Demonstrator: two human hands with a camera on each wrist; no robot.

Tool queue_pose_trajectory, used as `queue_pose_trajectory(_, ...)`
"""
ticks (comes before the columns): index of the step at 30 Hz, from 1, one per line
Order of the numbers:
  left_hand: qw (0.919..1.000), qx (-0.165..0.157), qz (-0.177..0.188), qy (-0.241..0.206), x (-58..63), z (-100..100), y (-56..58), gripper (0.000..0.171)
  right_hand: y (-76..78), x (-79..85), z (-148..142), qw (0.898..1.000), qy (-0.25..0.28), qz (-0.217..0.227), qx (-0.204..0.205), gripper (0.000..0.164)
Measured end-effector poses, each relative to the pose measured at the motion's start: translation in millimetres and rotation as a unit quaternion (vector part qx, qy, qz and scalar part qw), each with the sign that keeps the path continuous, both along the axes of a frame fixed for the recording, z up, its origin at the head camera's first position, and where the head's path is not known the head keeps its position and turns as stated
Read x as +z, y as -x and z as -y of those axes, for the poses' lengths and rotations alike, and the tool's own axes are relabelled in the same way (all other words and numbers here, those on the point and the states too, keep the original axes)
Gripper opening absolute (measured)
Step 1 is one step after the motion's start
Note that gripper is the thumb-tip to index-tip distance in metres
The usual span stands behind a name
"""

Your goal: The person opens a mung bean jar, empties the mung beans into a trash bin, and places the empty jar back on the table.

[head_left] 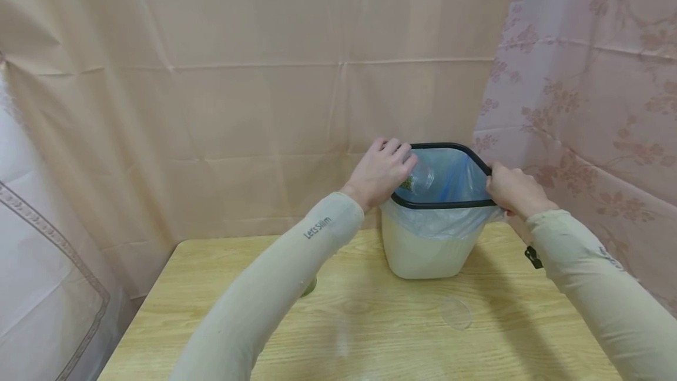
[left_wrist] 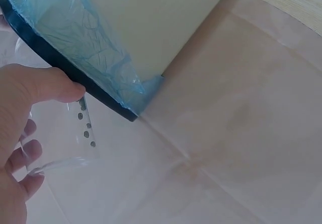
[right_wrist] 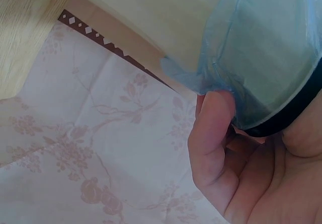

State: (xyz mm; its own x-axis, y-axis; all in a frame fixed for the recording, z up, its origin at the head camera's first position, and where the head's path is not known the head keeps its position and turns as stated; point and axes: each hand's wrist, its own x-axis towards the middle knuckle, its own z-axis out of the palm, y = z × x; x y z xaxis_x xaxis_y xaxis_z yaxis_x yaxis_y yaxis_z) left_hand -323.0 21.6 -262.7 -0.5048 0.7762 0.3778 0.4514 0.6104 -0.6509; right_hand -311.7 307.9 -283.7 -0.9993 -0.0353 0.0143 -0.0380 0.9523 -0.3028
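A cream waste bin (head_left: 425, 249) with a black rim (head_left: 444, 204) and a translucent blue bin liner (head_left: 455, 172) stands at the right of the table. At its left side, my left hand (head_left: 382, 170) grips a clear plastic jar (head_left: 423, 179) tipped over toward the inside of the bin. Small green beans show in the jar; in the left wrist view several cling to the jar's wall (left_wrist: 60, 138). My right hand (head_left: 519, 191) holds the opposite side of the rim, and in the right wrist view a curled finger (right_wrist: 214, 118) presses against the overhanging liner.
A thin clear round disc (head_left: 456, 314) lies on the wooden table (head_left: 391, 334) in front of the bin. Part of a small green object (head_left: 309, 287) shows beside my left forearm, mostly hidden by it. A beige curtain (head_left: 264, 104) hangs behind, a floral one (head_left: 592, 104) at right.
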Motion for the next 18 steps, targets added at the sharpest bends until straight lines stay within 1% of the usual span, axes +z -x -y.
queue_pose_trajectory(6,0.9995,-0.015,-0.025,0.009,-1.5,-1.0,-0.4,0.025,0.7,-0.3,0.3,1.000,0.001,0.002,-0.004,0.045)
queue_pose_trajectory(10,0.9992,-0.027,-0.026,0.012,-1.4,-1.4,-0.3,0.025,1.2,-1.0,0.5,1.000,0.002,0.001,-0.004,0.047)
queue_pose_trajectory(12,0.9989,-0.032,-0.028,0.021,-0.4,-2.2,-0.6,0.026,1.6,-1.5,-0.1,1.000,0.001,0.001,-0.004,0.046)
queue_pose_trajectory(14,0.9977,-0.042,-0.041,0.035,1.1,-3.4,-0.3,0.028,1.5,-1.4,-0.3,1.000,-0.001,0.001,-0.002,0.045)
queue_pose_trajectory(18,0.9932,-0.073,-0.073,0.053,5.1,-6.8,-0.3,0.032,2.0,-0.6,-1.3,1.000,-0.004,0.001,-0.001,0.044)
